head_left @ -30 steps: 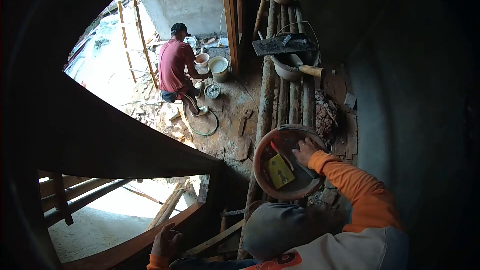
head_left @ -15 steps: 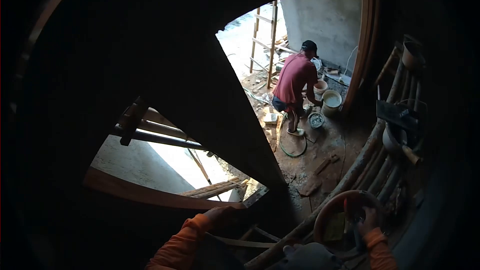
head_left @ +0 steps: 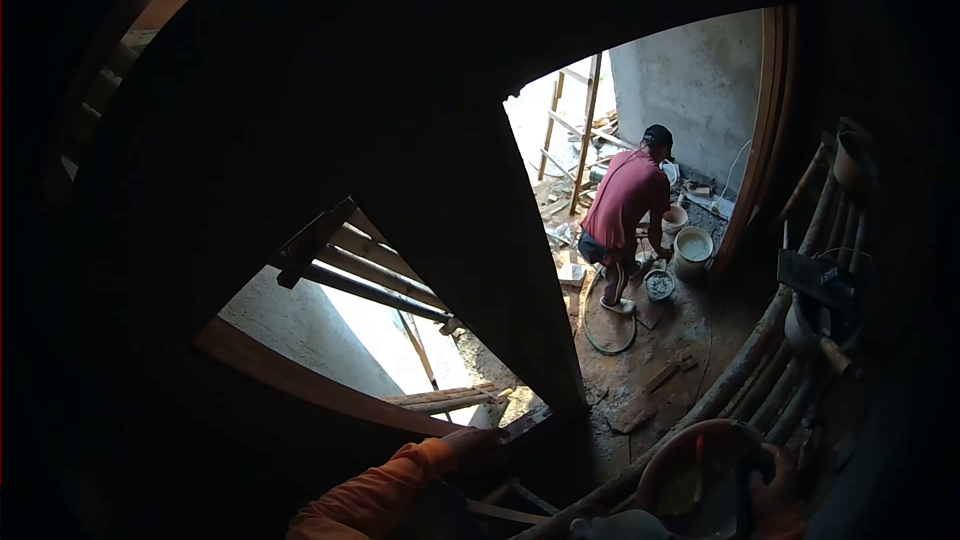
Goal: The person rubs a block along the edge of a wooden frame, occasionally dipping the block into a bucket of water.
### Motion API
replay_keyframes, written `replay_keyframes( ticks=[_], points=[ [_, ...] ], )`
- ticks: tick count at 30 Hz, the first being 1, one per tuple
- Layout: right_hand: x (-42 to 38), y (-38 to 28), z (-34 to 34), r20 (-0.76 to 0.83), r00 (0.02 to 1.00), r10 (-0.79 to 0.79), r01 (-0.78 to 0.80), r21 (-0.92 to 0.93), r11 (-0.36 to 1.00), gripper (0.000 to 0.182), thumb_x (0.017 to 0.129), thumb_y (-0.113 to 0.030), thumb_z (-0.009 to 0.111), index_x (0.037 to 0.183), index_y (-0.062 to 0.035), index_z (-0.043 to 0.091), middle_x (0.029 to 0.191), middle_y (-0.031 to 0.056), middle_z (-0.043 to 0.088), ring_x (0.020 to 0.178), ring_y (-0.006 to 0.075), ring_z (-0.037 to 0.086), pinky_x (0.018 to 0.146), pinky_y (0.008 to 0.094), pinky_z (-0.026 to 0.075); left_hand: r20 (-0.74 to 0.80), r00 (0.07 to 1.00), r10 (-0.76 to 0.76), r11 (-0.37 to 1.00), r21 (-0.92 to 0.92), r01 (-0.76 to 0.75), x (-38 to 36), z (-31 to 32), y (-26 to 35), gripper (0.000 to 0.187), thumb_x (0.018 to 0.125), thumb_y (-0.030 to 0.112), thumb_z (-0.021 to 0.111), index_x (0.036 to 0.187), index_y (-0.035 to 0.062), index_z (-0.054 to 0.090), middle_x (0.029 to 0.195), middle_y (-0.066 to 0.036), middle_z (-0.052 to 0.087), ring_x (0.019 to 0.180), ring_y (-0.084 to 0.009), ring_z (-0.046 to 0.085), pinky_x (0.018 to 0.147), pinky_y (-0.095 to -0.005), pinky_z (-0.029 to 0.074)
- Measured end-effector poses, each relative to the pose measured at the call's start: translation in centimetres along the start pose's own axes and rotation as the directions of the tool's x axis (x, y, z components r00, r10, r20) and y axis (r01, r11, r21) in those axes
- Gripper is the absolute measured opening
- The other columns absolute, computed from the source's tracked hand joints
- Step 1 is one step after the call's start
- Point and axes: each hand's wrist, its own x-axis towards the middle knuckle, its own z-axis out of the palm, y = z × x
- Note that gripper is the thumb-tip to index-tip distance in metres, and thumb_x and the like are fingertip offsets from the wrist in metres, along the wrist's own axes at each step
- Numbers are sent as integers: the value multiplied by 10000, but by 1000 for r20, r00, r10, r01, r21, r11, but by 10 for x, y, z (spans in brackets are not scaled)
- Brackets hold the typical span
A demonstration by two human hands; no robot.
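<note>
My left hand (head_left: pixel 478 439), in an orange sleeve, grips the lower edge of a curved wooden window frame (head_left: pixel 300 380). At the bottom right, my right hand (head_left: pixel 778 480) is inside a round orange basin (head_left: pixel 680 440) that rests on a platform of wooden poles. The fingers look closed on the handle of a dark tool (head_left: pixel 745 490), but this corner is very dim. A yellowish object lies in the basin beside it.
The pole scaffold (head_left: pixel 740 370) runs up the right side, carrying a metal basin (head_left: pixel 805 325) and a pot (head_left: pixel 850 160). Below, a person in a red shirt (head_left: pixel 625 200) bends over a white bucket (head_left: pixel 692 248). A ladder (head_left: pixel 585 130) and hose (head_left: pixel 605 335) are nearby.
My view has swung left and down, pushing the basin and scaffold to the right edge. My left hand slid along the frame. My right hand stayed in the basin.
</note>
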Motion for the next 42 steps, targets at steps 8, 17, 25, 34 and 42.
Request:
replay_keyframes(
  ticks=[8,17,25,34,42],
  points=[
    [30,-12,-4,164,986,0,-58,348,936,376,804,-182,517,1123,15,518,1029,80,582,967,148,541,866,288,430,-36,988,152,968,-196,-156,4,7,19,500,853,338,558,1237,42,441,1083,-180,586,1004,-312,576,847,-388,462],
    [92,67,144,72,910,-408,-108,992,-67,375,953,-147,318,1290,10,363,1233,130,490,1099,196,511,927,322,436,175,912,372,150,-980,127,40,-30,137,431,920,248,473,1277,17,408,1172,-133,548,1101,-228,520,925,-362,424],
    [120,-27,144,51,749,-660,-220,959,-176,518,853,-284,577,1221,45,422,1110,138,543,995,204,564,811,313,484,-329,595,733,162,-765,-624,117,43,154,344,893,238,496,1144,4,507,1062,-72,581,928,-164,578,814,-280,466],
    [174,3,-30,-506,852,-133,-102,-410,906,520,714,-217,608,1190,-47,486,1161,197,489,1077,340,486,934,408,386,-213,951,226,232,-936,-265,119,17,174,295,796,77,628,1062,-7,532,981,-52,585,864,-118,570,730,-253,471],
    [249,88,-102,-191,773,604,-530,-717,452,449,826,-386,573,1150,-75,577,1188,169,546,1122,314,509,927,429,417,-597,801,40,594,-630,-500,154,43,152,287,783,66,635,1036,-21,530,873,-62,607,770,-121,577,693,-257,480]
  ],
)
